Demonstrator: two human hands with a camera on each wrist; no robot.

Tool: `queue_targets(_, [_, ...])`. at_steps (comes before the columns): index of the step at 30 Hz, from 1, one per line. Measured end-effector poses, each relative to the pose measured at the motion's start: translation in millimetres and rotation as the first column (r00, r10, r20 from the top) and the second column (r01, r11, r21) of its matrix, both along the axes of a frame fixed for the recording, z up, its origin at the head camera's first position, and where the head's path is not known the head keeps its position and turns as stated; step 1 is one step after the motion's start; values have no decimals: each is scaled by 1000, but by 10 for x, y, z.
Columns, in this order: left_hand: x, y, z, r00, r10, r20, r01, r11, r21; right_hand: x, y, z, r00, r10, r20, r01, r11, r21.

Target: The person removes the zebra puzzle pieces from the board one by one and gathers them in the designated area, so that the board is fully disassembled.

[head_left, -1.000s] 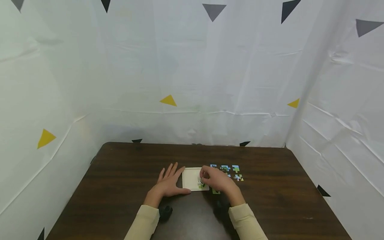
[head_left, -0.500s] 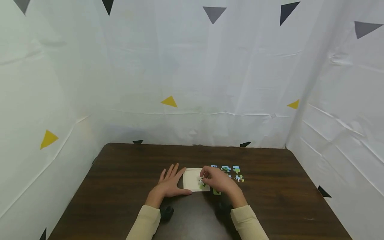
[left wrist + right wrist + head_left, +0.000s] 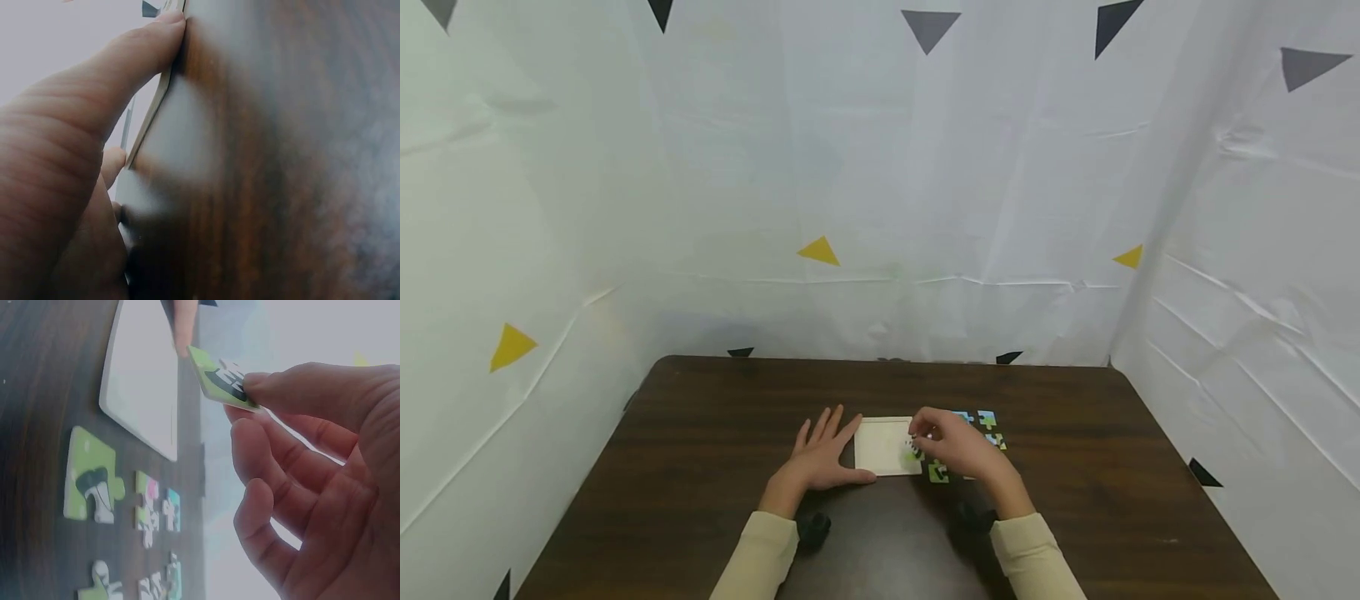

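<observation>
My right hand (image 3: 958,444) pinches a green, black and white puzzle piece (image 3: 222,380) between thumb and fingers, tilted above the table. In the head view it hovers at the right edge of a shallow cream tray (image 3: 880,450). My left hand (image 3: 820,462) lies spread at the tray's left side. Its straight thumb (image 3: 125,69) touches the near edge, and the index finger reaches the far left corner. No piece shows in the visible part of the tray. A green puzzle piece with a black and white shape (image 3: 94,478) lies just beside the tray.
Several more puzzle pieces (image 3: 987,420) lie on the dark wooden table (image 3: 1097,500) right of the tray, partly hidden by my right hand. A white curtain (image 3: 880,167) with coloured triangles surrounds the table at the back and sides.
My right hand has drawn back to the right, from over the tray's near right corner to its edge, with the puzzle piece pinched. The left hand keeps its place on the tray.
</observation>
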State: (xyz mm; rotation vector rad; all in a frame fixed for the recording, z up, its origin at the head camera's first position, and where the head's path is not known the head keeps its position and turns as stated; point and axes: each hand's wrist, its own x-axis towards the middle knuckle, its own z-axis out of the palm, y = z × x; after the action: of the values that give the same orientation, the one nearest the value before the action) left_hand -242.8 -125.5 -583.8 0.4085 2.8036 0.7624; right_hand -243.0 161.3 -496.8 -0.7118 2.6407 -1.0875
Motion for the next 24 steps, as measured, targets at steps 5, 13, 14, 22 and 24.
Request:
queue_targets(5, [-1,-50,-21,1000,8,3,-8,1000,-13,21,55,33,1000,-4,-13,3,1000,-23])
queue_targets(13, [-1,-93,-42,1000,20,-9,-19,1000,16,45,269,44,999,40,-11,-41,994,-101])
queue_targets(14, [3,-97,-39,1000,19,-9,-19,1000,20,45,301,37,999,34,-13,-36,994,-99])
queue_targets(22, [21,-98,-30,1000,22,-4,-22,1000,18,28,612,10,1000,-17,-13,16,996,-91])
queue_targets(24, [17,-94,-36,1000,22,-4,-22,1000,16,8,699,-6,1000,-20,-1,19,995,-101])
